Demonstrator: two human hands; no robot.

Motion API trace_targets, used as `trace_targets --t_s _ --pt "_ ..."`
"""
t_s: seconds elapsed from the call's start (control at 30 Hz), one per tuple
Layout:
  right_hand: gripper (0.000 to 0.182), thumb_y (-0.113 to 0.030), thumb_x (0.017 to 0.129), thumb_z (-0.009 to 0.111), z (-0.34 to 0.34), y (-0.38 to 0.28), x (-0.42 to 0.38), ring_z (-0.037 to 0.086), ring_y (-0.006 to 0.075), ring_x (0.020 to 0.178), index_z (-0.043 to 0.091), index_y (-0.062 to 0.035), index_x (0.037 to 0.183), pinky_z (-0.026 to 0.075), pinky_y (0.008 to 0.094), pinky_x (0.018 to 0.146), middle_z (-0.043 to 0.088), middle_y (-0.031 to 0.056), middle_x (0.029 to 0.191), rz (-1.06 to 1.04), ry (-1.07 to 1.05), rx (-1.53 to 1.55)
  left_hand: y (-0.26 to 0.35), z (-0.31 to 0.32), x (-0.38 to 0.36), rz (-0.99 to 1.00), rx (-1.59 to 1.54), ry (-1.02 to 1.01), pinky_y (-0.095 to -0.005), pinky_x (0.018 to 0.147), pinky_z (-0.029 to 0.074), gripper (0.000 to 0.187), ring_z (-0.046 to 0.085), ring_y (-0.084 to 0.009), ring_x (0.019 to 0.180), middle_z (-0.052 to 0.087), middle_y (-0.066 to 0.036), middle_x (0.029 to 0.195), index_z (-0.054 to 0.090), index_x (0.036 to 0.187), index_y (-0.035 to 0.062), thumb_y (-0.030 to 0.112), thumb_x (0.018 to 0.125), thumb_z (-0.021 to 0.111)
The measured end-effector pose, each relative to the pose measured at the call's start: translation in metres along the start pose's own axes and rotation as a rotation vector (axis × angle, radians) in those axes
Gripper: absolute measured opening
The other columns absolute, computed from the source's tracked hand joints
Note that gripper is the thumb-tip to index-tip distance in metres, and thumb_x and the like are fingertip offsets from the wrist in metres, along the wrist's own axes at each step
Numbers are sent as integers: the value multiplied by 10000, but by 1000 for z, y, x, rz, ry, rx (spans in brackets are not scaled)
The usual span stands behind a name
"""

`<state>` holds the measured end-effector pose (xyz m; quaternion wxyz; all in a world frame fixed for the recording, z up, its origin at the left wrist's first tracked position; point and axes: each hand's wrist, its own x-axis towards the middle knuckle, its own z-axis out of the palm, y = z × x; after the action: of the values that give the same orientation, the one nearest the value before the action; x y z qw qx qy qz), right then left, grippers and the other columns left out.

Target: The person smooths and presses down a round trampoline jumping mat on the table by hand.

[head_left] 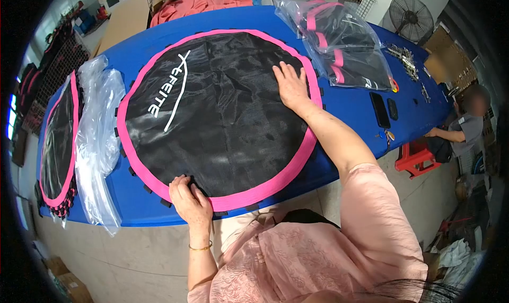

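A large round black trampoline mat (228, 123) with a pink border, white lettering and black loops around its edge lies spread on the blue-covered table (143, 199). My right hand (292, 86) lies flat on its far right part, fingers spread and pointing away from me, touching the black fabric near the border. At the near edge, my left hand (190, 201) is over the pink border. Its fingers are bent and its thumb stands opposite, with a bit of dark fabric between them. The underside of that grip is hidden.
Left of the mat lie clear plastic bags (98, 144) and a stack of similar mats (59, 144). Bagged mats (344, 43), a phone (379, 109), keys (389, 136) and small metal parts (405, 62) are on the right. Beyond sits a person (466, 125) near a red stool (416, 157).
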<state>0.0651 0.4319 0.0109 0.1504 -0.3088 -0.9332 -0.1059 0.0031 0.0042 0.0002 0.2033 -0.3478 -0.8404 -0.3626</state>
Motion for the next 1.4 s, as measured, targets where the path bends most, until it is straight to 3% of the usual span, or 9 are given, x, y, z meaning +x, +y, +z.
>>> trace_targets --t_s 0.13,0.27,0.47,0.53,0.87,0.93,1.2,1.3,1.4 --pt "675 -7 891 545 -2 -13 -1 340 307 1480 382 -135 1534 198 618 1196 344 135 1605 -90 40 45 0 0 0 -2 -8 2 -492 1022 430 221 572 -415 1129 624 -213 1139 589 1074 -24 -31 853 580" --pt "747 -13 844 610 -8 4 -5 338 305 1479 365 -141 1538 212 614 1196 338 121 1609 -50 27 10 -3 0 -1 0 -22 -7 -491 1027 427 226 570 -414 1134 624 -213 1140 590 1079 -24 -31 853 578" --pt "692 -18 875 561 -10 23 -15 338 311 1481 377 -135 1532 222 626 1189 339 134 1610 10 -15 -28 -3 0 -2 27 -6 8 -473 1007 442 208 578 -407 1136 636 -204 1157 606 1111 -13 -9 910 554" --pt "676 -9 880 540 -10 22 -21 345 318 1478 383 -126 1528 222 626 1189 337 145 1610 -30 -2 3 -4 0 -3 -21 1 -16 -491 1034 424 228 556 -410 1162 618 -211 1165 592 1089 -19 -25 861 573" --pt "663 -45 882 539 -21 6 -62 350 355 1467 384 -115 1524 217 630 1180 355 166 1588 -186 60 111 -4 -1 -3 12 1 -8 -463 973 452 211 571 -403 1111 609 -216 1149 583 1103 -24 -16 896 545" --pt "647 -52 887 538 -32 -4 -70 365 357 1451 393 -102 1515 231 631 1168 356 176 1581 -246 49 105 -9 2 -6 -17 -4 -24 -488 1028 425 219 554 -418 1162 618 -217 1162 596 1104 -30 -4 890 552" --pt "579 -125 906 530 -52 -54 -106 443 363 1384 439 -79 1476 267 659 1120 419 209 1529 -405 86 242 -25 7 -12 57 -16 -9 -478 990 448 200 569 -422 1135 607 -241 1173 582 1122 -63 11 942 533" --pt "667 -72 880 557 -57 -63 -118 358 380 1458 384 -76 1524 194 667 1173 362 221 1569 -376 -25 315 -35 5 -10 55 -2 -89 -468 991 443 259 571 -413 1115 603 -239 1179 568 1194 -64 44 959 553" --pt "717 -54 879 563 -73 -60 -128 314 377 1483 326 -69 1556 153 663 1194 318 223 1592 -380 -114 314 -16 -8 8 110 46 -137 -481 911 442 215 565 -419 1006 591 -232 1051 571 1090 -52 93 933 580"
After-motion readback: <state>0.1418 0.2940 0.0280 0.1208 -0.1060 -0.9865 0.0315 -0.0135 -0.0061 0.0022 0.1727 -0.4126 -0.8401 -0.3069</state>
